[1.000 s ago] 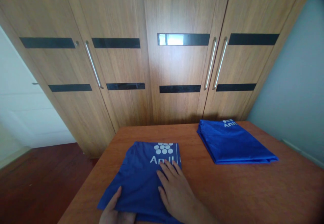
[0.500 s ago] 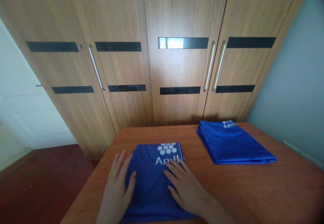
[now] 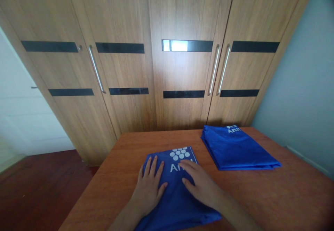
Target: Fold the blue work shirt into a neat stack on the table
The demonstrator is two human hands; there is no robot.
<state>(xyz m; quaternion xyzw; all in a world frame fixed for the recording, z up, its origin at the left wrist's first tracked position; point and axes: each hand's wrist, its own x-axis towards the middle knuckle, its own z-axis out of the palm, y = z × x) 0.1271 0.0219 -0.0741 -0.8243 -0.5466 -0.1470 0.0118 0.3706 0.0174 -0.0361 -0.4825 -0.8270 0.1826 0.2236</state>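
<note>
A folded blue cloth item [image 3: 172, 199] with white dots and partly covered white lettering lies on the table in front of me, turned a little askew. On its left part rests my left hand [image 3: 150, 184], palm down with the fingers spread. My right hand [image 3: 202, 182] lies over its right part, fingers extended and thumb apart, covering some of the letters. Neither hand grips the fabric. The near edge of the cloth is partly hidden by my left forearm.
A second folded blue cloth [image 3: 237, 151] with similar white print lies at the back right of the brown wooden table [image 3: 263, 196]. Behind the table stands a wooden wardrobe [image 3: 182, 71] with metal handles. A pale wall [image 3: 300, 92] borders the right side.
The near cloth has shifted right and turned slightly clockwise. My left hand has moved right, from its left edge further onto it; my right hand has moved slightly right.
</note>
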